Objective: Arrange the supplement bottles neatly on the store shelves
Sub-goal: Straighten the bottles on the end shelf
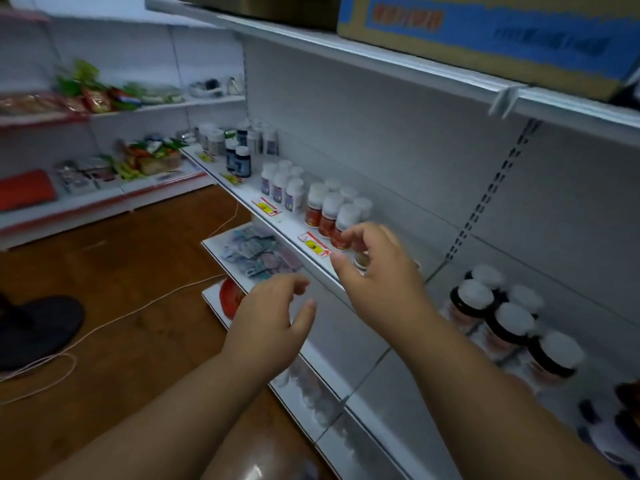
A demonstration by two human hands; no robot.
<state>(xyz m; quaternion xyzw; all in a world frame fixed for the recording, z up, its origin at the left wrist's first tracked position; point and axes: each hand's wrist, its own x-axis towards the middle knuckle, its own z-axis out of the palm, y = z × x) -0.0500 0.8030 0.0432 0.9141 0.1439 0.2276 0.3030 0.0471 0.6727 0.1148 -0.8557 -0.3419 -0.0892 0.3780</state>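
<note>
1. Just past my right hand (375, 271) stands a cluster of white-capped, orange-labelled supplement bottles (332, 211) on the white shelf (277, 221); my fingertips (349, 233) touch the nearest one.
2. My right fingers are curled, and behind them a small bottle (362, 260) peeks out (whether I actually grip it I cannot tell, the hand hides most of it).
3. My left hand (273, 313) hovers lower and to the left, fingers loosely spread, holding nothing.
4. Beyond my fingers, farther along the shelf, stand blue-labelled white bottles (284, 188), then dark blue bottles (239, 161).
5. Right of my right wrist, dark bottles with white caps (509, 320) fill the next bay.
</note>
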